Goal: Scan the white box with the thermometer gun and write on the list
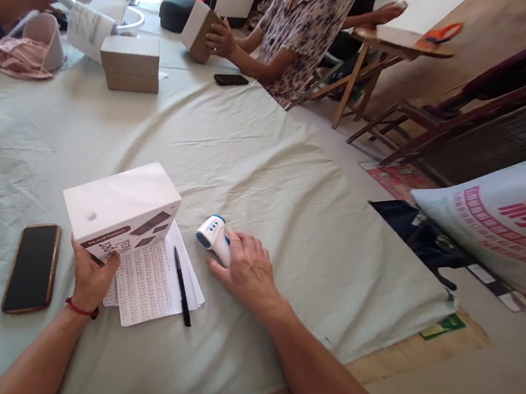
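On the cloth-covered tabletop (pixel 331 271), a smartphone (pixel 32 268) lies left of the left hand (pixel 91 276), whose grip holds the near lower edge of the white NutriMotion box (pixel 122 196). Sheets of paper (pixel 143 285) filled with rows of writing show partly covered by the box, a black pen (pixel 181 287) lying across them. Just right, the white-and-blue infrared thermometer (pixel 210 232) has its handle between thumb and fingers in the right hand's (pixel 249 270) grip.

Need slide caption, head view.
Left hand holds a white cardboard box by white paper sheets; right hand touches a white-and-blue gun-shaped thermometer.
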`<state>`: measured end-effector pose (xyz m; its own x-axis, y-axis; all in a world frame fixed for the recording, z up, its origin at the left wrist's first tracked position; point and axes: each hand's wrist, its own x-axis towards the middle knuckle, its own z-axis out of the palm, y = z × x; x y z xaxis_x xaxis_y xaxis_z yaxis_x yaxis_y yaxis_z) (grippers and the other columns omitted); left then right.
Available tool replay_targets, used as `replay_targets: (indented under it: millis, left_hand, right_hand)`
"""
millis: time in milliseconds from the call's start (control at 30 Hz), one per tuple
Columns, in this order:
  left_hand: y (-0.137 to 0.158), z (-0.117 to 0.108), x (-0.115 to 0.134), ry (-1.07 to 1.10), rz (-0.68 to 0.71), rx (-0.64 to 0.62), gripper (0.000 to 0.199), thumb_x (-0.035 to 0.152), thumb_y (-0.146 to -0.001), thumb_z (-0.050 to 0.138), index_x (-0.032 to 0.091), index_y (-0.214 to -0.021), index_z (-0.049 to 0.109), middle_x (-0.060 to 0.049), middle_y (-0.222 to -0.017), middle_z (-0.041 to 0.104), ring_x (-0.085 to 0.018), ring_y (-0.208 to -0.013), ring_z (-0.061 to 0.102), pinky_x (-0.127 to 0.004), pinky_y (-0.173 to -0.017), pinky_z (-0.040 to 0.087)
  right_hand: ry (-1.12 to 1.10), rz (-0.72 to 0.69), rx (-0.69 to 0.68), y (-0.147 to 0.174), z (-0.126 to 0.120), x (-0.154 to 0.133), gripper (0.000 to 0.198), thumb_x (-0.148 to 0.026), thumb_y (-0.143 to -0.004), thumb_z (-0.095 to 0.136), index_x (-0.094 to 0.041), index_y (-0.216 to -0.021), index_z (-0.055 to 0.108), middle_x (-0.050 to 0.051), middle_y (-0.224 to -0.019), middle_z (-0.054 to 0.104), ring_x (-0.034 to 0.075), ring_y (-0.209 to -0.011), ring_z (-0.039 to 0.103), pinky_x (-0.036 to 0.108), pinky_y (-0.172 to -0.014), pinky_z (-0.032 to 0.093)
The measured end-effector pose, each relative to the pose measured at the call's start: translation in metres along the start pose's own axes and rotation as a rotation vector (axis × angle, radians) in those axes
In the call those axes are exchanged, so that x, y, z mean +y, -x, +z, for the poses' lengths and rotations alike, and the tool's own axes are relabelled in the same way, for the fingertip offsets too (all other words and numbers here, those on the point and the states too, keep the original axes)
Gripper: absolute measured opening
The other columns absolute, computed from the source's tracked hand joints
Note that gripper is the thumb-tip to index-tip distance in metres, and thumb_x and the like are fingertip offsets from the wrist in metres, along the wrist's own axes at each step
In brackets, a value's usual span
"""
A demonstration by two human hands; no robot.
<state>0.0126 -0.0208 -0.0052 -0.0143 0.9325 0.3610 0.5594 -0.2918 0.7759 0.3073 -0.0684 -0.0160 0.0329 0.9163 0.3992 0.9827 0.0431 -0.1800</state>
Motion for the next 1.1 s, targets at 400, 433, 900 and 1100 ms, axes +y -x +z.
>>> replay_targets:
  millis: [400, 433, 900, 1100]
  left_hand:
    - [-0.001, 0.000, 0.010, 0.330, -0.185, 0.127, 0.074, 0.048, -0.067, 0.081, 0.018, -0.126, 0.048, -0.014, -0.124, 0.062, -0.030, -0.115, 0.061, -0.050, -0.099, 0.051]
    - [0.000, 0.001, 0.011, 0.343, -0.195, 0.128, 0.073, 0.051, -0.068, 0.081, 0.017, -0.125, 0.049, -0.014, -0.123, 0.062, -0.030, -0.113, 0.062, -0.050, -0.098, 0.052]
    - [0.000, -0.006, 0.019, 0.280, -0.299, -0.071, 0.071, 0.056, -0.074, 0.072, 0.012, -0.128, 0.054, -0.016, -0.122, 0.066, -0.032, -0.108, 0.065, -0.048, -0.094, 0.055]
    - [0.002, -0.005, 0.014, 0.285, -0.293, -0.090, 0.074, 0.058, -0.073, 0.072, 0.013, -0.129, 0.053, -0.017, -0.125, 0.064, -0.034, -0.112, 0.063, -0.052, -0.099, 0.051]
  right_hand:
    - [-1.021, 0.186, -0.125, 0.000, -0.016, -0.030, 0.024, -0.035, -0.081, 0.059, -0.021, -0.099, 0.062, 0.003, -0.082, 0.063, 0.017, -0.067, 0.055, 0.028, -0.060, 0.047]
    - [-1.182, 0.190, -0.190, 0.003, -0.019, -0.037, 0.020, -0.037, -0.082, 0.057, -0.020, -0.092, 0.061, 0.001, -0.072, 0.057, 0.014, -0.059, 0.049, 0.026, -0.053, 0.043]
    - [-1.601, 0.368, -0.609, 0.007, -0.020, -0.077, 0.037, -0.054, -0.072, 0.065, -0.019, -0.083, 0.056, -0.002, -0.067, 0.041, 0.010, -0.058, 0.031, 0.023, -0.053, 0.030]
    - [-1.622, 0.360, -0.652, 0.009, -0.018, -0.079, 0.045, -0.061, -0.075, 0.065, -0.019, -0.083, 0.052, -0.003, -0.067, 0.040, 0.010, -0.059, 0.030, 0.024, -0.052, 0.026]
